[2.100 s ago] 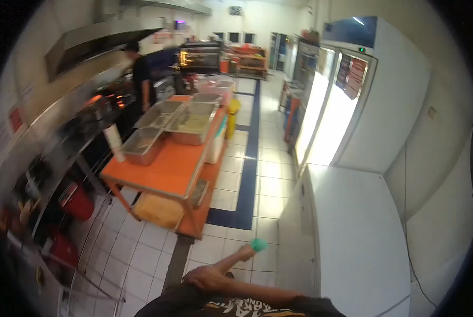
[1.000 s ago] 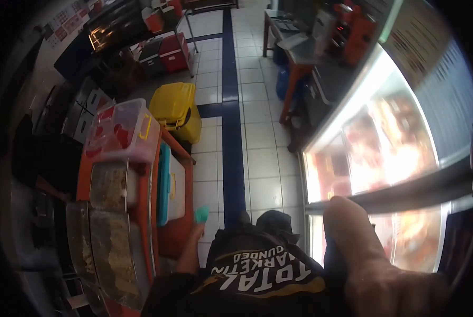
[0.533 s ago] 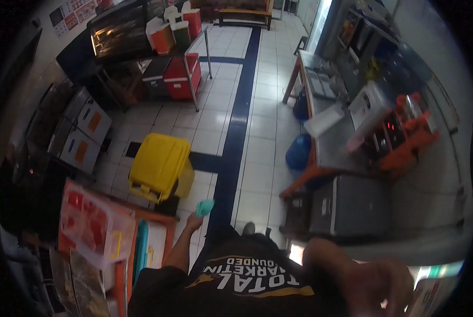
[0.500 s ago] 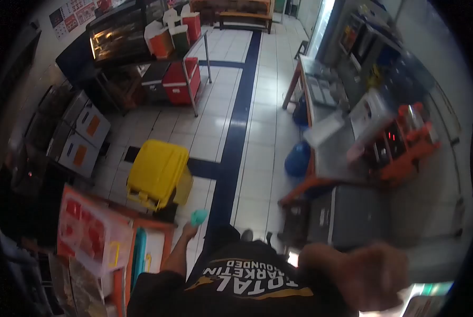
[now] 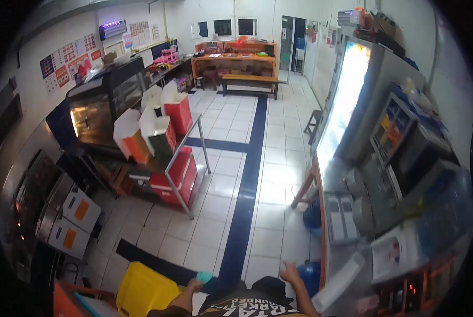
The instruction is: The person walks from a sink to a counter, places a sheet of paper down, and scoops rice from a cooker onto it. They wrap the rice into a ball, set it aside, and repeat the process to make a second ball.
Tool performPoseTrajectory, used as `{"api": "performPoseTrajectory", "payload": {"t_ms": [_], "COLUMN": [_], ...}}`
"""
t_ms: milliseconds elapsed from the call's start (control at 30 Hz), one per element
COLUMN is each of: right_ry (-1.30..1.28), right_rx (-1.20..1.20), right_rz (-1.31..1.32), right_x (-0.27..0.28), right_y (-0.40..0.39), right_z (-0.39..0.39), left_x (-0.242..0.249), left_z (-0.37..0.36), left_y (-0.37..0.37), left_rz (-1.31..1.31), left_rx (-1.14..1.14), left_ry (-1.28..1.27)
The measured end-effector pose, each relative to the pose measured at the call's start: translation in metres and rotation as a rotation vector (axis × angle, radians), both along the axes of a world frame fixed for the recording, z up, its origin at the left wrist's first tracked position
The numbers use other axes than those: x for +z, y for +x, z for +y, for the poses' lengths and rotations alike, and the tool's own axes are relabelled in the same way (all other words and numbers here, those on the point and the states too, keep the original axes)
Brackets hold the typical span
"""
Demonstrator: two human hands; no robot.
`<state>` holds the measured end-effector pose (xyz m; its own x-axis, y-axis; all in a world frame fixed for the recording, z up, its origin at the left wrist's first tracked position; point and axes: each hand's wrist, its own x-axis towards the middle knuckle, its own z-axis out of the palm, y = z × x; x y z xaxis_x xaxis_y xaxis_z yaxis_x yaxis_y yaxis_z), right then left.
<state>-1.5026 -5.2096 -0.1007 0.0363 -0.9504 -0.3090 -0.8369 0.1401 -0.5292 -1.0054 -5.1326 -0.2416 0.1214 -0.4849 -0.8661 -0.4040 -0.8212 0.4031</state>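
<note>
In my left hand (image 5: pixel 195 286), low at the front, is a small mint-green item (image 5: pixel 204 277); it looks soft, perhaps a folded cloth, but its kind is not clear. The fingers are closed round it. To its left stands the yellow lidded bin (image 5: pixel 146 289), close to my wrist but apart from the hand. My right hand (image 5: pixel 288 271) hangs low on the other side, fingers apart and holding nothing. Nearest to it are the blue round containers (image 5: pixel 311 274) under the steel-topped table (image 5: pixel 336 253).
Ahead, a white tiled floor (image 5: pixel 210 238) with dark blue bands runs to a wooden bench (image 5: pixel 249 80). On the left, a metal table (image 5: pixel 169 165) bears food boxes (image 5: pixel 177 111) beside a glass display warmer (image 5: pixel 101 116). A lit fridge (image 5: pixel 347 95) stands on the right.
My view has lifted and shows more of the room ahead. My right hand, raised and blurred before, now hangs low. My left hand still holds the mint-green item.
</note>
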Motion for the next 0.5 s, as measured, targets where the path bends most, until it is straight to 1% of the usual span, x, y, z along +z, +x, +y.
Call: {"api": "performPoseTrajectory", "payload": {"t_ms": [33, 67, 100, 133, 167, 233, 267, 300, 333, 400, 433, 467, 500], "right_ry": [0.03, 0.09, 0.137, 0.183, 0.308, 0.584, 0.627, 0.656, 0.676, 0.758, 0.799, 0.769, 0.734], "right_rx": [0.011, -0.106, -0.102, -0.098, -0.075, -0.02, -0.1, -0.178, -0.252, -0.394, -0.467, -0.366, -0.27], "right_rz": [0.007, 0.021, 0.038, 0.057, 0.064, 0.096, -0.013, -0.12, -0.231, -0.461, -0.578, -0.588, -0.599], "right_x": [-0.03, -0.033, -0.044, -0.059, -0.078, -0.12, -0.126, -0.13, -0.133, -0.127, -0.115, -0.086, -0.058], "right_y": [-0.021, -0.031, -0.043, -0.053, -0.058, -0.074, -0.08, -0.082, -0.079, -0.05, -0.03, -0.021, -0.013], "right_z": [-0.012, -0.023, -0.038, -0.061, -0.097, -0.17, -0.215, -0.273, -0.342, -0.453, -0.507, -0.568, -0.628], "left_x": [0.016, 0.022, 0.027, 0.061, 0.067, 0.107, 0.118, 0.107, 0.103, 0.09, 0.067, 0.045, 0.049], "left_z": [-0.076, -0.16, -0.233, -0.298, -0.361, -0.463, -0.503, -0.54, -0.574, -0.609, -0.619, -0.639, -0.645], "left_y": [-0.031, -0.043, -0.061, -0.083, -0.097, -0.123, -0.133, -0.133, -0.133, -0.117, -0.1, -0.086, -0.077], "left_rz": [-0.181, -0.222, -0.224, -0.122, -0.08, -0.055, -0.042, -0.051, -0.053, -0.073, -0.162, -0.241, -0.242], "left_rx": [-0.013, -0.28, -0.297, -0.219, -0.165, -0.116, -0.085, -0.053, -0.036, 0.0, -0.014, -0.027, 0.078], "left_ry": [-0.176, -0.169, -0.35, -0.384, -0.423, -0.527, -0.576, -0.608, -0.586, -0.498, -0.433, -0.368, -0.27]}}
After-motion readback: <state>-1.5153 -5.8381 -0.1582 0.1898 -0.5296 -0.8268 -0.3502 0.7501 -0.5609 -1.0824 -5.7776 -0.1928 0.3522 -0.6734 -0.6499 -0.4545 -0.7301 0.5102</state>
